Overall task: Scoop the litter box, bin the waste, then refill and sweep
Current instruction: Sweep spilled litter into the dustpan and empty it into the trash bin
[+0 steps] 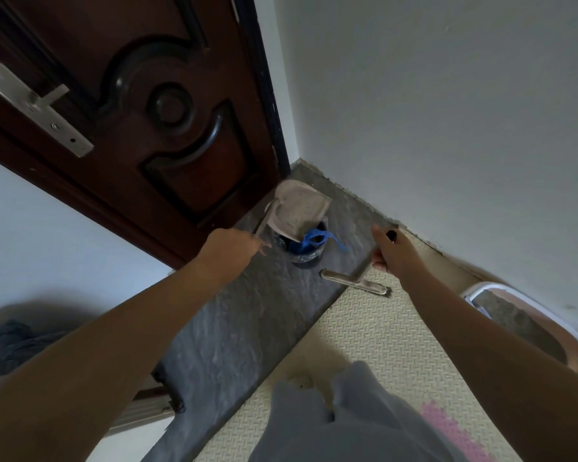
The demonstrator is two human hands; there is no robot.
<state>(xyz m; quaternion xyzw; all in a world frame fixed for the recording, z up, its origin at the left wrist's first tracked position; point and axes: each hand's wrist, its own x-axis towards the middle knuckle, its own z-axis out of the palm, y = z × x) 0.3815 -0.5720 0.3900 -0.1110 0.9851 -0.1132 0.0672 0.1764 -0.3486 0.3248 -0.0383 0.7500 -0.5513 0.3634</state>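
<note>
Hands are apart at frame centre, the left hand [232, 246] gripping the light, stiff dustpan [297, 208] by its handle over the blue-bagged bin [302, 260], while the right hand [394, 251] is curling, its hold impossible to tell.

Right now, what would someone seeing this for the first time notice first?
Most likely the dustpan, tipped over a small bin lined with a blue bag, in the corner by the dark wooden door. The left hand grips its handle. Next comes the litter box against the wall at the far right, beside the cream mat.
</note>
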